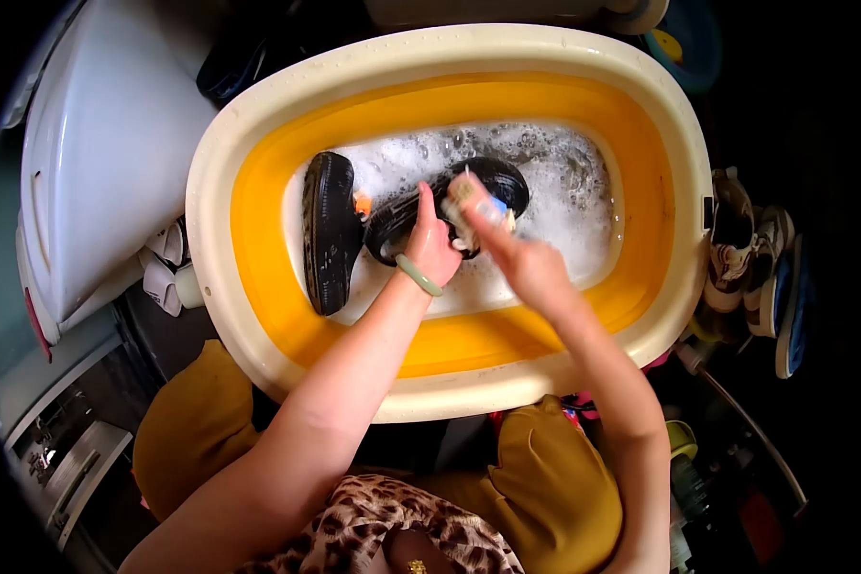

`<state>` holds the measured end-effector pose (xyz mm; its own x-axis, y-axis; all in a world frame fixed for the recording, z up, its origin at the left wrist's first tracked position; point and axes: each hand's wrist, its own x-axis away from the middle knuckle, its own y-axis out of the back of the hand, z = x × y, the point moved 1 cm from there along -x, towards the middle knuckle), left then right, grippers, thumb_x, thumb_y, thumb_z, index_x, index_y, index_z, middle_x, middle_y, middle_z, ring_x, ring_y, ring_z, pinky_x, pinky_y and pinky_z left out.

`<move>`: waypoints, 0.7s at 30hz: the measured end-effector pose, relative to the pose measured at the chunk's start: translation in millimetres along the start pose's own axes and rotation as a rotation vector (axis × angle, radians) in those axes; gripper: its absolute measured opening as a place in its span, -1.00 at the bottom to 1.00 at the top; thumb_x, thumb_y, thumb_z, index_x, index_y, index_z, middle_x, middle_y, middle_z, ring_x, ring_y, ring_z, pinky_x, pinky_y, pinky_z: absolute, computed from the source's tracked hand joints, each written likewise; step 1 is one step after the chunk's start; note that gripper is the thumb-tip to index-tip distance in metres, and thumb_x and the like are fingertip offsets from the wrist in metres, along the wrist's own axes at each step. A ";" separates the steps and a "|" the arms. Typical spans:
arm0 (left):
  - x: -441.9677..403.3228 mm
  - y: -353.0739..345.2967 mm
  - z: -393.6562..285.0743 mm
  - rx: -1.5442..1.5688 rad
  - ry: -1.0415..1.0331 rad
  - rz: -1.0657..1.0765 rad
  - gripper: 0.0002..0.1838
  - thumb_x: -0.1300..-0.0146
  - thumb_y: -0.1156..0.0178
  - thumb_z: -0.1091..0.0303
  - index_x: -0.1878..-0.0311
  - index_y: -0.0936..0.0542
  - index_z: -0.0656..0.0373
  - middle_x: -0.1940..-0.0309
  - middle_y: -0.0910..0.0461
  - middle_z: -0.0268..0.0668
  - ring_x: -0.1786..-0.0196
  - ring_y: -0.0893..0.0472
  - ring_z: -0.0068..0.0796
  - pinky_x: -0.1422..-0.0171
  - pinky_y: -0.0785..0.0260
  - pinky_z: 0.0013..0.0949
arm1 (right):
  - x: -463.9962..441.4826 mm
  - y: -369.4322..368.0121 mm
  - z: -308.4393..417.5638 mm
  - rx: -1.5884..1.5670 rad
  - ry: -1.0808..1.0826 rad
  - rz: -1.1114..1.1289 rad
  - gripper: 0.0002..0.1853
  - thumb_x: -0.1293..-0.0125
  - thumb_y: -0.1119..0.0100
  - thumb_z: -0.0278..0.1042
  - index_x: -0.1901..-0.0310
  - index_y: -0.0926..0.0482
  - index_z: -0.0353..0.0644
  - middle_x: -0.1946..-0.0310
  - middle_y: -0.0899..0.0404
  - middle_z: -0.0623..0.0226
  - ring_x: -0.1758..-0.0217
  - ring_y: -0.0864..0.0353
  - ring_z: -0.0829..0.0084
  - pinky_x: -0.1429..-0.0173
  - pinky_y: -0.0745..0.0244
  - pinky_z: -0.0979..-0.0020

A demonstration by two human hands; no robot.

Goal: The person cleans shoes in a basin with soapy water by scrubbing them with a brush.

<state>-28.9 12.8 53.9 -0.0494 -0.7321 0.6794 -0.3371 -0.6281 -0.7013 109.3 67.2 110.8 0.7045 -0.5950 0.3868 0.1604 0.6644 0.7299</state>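
Note:
My left hand (429,251), with a pale green bangle at the wrist, grips a black clog (392,226) by its side, thumb up along it. The clog lies tilted in the suds, partly covered by my hands. Over its right part is my right hand (526,263), fingers closed and blurred by motion; something pale is at the fingertips, its kind unclear. Small blue and white bits show beside those fingers. Another black clog (329,234) rests on its side at the tub's left, with a small orange piece (363,205) next to it.
The oval tub (450,390) has a cream rim and yellow walls, with foamy water (569,234) inside. Several shoes (751,258) stand to its right. A white rounded fixture (115,163) is at the left. My knees are against the near side.

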 end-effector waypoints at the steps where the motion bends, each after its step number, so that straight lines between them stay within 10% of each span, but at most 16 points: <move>1: -1.5 -7.2 -1.4 0.005 -0.032 -0.005 -0.07 -0.13 0.25 -0.48 -0.28 -0.24 0.18 -0.18 -0.38 -0.22 -0.28 -0.32 -0.29 -0.36 -0.11 -0.20 | -14.1 9.4 -3.1 -0.034 -0.109 -0.014 -0.57 -0.32 0.03 -0.27 -0.23 -0.35 0.28 0.43 -0.57 0.03 0.39 -0.58 0.02 0.28 -0.45 0.18; 13: -2.2 7.1 5.1 -0.125 -0.066 0.043 -0.42 -0.34 0.16 -0.15 -0.06 -0.42 0.21 0.09 -0.55 -0.22 0.04 -0.56 -0.39 -0.10 -0.41 -0.30 | -10.8 7.2 -26.4 -0.144 -0.059 -0.173 -0.52 -0.29 0.06 -0.34 -0.24 -0.32 0.35 0.41 -0.59 0.08 0.43 -0.59 0.11 0.30 -0.46 0.20; 18: -5.8 11.0 7.0 -0.443 -0.091 0.051 -0.60 -0.14 -0.22 0.51 -0.08 -0.47 0.23 0.01 -0.53 -0.37 -0.04 -0.49 -0.54 -0.16 -0.29 -0.44 | -3.9 66.4 -25.5 -0.357 -0.432 -0.090 -0.55 -0.31 0.04 -0.34 -0.22 -0.36 0.28 0.36 -0.59 0.06 0.41 -0.58 0.27 0.26 -0.46 0.32; 19: -3.0 18.3 10.8 -0.411 -0.086 0.088 -0.61 -0.13 -0.27 0.35 -0.03 -0.52 0.25 0.05 -0.54 -0.35 0.00 -0.49 -0.54 -0.13 -0.27 -0.44 | -4.2 55.1 -4.2 -0.435 -0.243 -0.145 -0.56 -0.30 0.01 -0.36 -0.20 -0.39 0.27 0.35 -0.58 0.04 0.40 -0.56 0.31 0.23 -0.44 0.35; 20: 4.3 14.4 8.5 -0.499 -0.041 0.055 -0.59 -0.14 -0.26 0.33 -0.06 -0.49 0.22 0.04 -0.52 -0.37 0.00 -0.47 -0.55 -0.13 -0.27 -0.43 | -5.8 43.3 15.6 -0.369 -0.133 -0.081 -0.54 -0.32 0.05 -0.45 -0.24 -0.38 0.20 0.44 -0.56 0.48 0.59 -0.24 0.63 0.43 -0.31 0.56; 21: 6.3 6.6 4.4 -0.586 -0.005 0.036 -0.57 -0.15 -0.24 0.30 -0.08 -0.46 0.19 0.04 -0.51 -0.39 -0.01 -0.45 -0.55 -0.12 -0.27 -0.43 | -10.1 37.3 37.6 -0.183 -0.008 -0.001 -0.56 -0.31 0.04 -0.38 -0.21 -0.39 0.26 0.43 -0.57 0.26 0.55 -0.41 0.43 0.36 -0.40 0.41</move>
<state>-27.3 2.9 52.5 -0.0666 -0.7522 0.6556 -0.7989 -0.3534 -0.4866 82.2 81.0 155.3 0.6989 -0.5990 0.3908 0.2852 0.7345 0.6158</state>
